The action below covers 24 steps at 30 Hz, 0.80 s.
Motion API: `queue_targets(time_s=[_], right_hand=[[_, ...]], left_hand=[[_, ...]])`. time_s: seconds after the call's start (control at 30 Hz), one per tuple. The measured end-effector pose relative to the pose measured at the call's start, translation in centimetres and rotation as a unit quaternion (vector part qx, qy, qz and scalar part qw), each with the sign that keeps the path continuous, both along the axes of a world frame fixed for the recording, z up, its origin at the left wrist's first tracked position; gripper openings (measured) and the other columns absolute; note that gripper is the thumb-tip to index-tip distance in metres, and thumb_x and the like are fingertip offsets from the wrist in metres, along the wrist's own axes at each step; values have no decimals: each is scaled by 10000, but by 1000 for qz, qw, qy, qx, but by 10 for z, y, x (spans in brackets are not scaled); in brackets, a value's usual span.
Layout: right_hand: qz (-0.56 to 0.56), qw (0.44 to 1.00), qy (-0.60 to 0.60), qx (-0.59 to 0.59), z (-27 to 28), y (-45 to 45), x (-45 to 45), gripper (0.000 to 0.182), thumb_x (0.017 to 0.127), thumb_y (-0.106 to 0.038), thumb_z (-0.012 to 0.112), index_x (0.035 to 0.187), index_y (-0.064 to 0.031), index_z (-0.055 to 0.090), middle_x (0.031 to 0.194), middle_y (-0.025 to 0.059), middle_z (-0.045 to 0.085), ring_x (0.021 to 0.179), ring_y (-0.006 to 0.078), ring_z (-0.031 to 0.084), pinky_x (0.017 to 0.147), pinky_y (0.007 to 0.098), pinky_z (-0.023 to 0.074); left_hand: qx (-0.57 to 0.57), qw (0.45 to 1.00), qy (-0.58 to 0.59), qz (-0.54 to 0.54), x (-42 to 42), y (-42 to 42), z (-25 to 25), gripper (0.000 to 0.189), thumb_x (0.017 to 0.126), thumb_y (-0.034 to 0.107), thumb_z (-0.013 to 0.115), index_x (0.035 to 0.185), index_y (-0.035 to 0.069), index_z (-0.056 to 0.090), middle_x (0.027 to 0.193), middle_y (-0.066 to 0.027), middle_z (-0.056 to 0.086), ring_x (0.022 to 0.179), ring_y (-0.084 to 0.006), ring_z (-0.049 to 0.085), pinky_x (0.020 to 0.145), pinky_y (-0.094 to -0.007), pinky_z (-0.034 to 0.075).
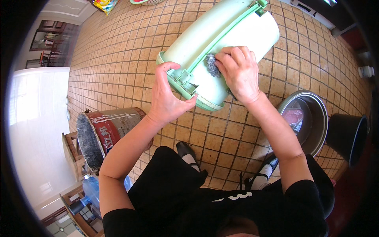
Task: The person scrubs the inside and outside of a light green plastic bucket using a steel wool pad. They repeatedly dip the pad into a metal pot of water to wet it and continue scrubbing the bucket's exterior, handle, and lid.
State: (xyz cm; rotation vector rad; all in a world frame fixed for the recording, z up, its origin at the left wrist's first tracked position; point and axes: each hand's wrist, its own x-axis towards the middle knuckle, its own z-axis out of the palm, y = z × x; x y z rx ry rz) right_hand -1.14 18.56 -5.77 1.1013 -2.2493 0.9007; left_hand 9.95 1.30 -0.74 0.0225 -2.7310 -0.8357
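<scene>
A pale green plastic bin (192,38) lies tilted in front of me, above the tiled floor. A darker green bar (220,41) runs along its side, from a bracket at the rim to the far end. My left hand (167,91) holds the near green rim (208,104), thumb and fingers spread around it. Pinched in the fingers of my right hand (238,69) is a grey scouring pad (213,65), pressed against the bin's side next to the bar. Dark marks show near the bracket. The far end of the bin is cut off by the picture's top edge.
A metal basin (319,118) with water and a pinkish thing in it stands by my right foot, beside a black bucket (343,133). On my left are a paint-stained bucket (118,121) on its side, a blue water bottle (91,189) and wooden stools (69,148).
</scene>
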Motion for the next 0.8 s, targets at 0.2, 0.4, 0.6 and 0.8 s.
queue_targets(time_s=[0.2,0.4,0.6,0.8], right_hand=[[-4,1000,-28,-5,-9,0,25,314,710,-111,638,1017,-178,636,922,32,504,847,185,513,696,346,421],[42,992,-48,-112,-14,-15,14,263,656,-54,677,902,-127,618,827,28,484,731,193,513,602,320,433],[91,996,21,-4,-6,-1,14,310,685,-114,640,994,-105,628,930,8,505,831,171,501,685,303,352],[193,979,-39,54,3,-13,23,350,711,-123,608,1058,-114,650,1013,16,492,906,176,478,767,302,376]], left_hand=[[20,1000,-6,12,2,-3,2,714,551,95,792,1133,22,385,1090,-127,462,1058,-245,472,946,-346,372],[34,999,1,22,0,-3,0,695,552,100,797,1119,32,400,1079,-126,476,1043,-242,487,924,-337,389],[14,1000,13,17,-1,-6,0,748,554,108,800,1174,20,391,1090,-128,477,1036,-241,495,918,-337,396],[-64,997,25,-17,-3,-7,3,787,547,128,794,1222,18,404,1100,-152,466,999,-302,516,857,-375,452]])
